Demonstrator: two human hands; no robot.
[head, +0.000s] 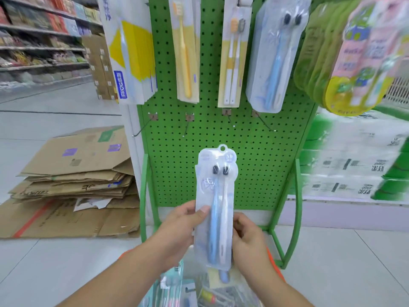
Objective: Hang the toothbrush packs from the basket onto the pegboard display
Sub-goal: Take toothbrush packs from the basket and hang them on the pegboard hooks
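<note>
A clear toothbrush pack, with a blue and a white brush inside and a hang hole at its top, stands upright in the lower centre of the frame, held between both hands. The left hand pinches the pack's left edge, thumb on the front and fingers curled behind. The right hand is curled against the pack's right edge, fingers bent inward and touching the plastic. Below the hands, at the bottom centre, more packs lie in the basket, of which only an orange rim shows. Behind the held pack rises the green pegboard; four bare hooks stick out across its middle, and above them hang rows of packs, among them a matching blue-and-white pack at upper right. Flattened cardboard is piled on the pale tiled floor at left. Stocked shelves fill the upper left, blurred, and green-and-white bundles are stacked at right.
</note>
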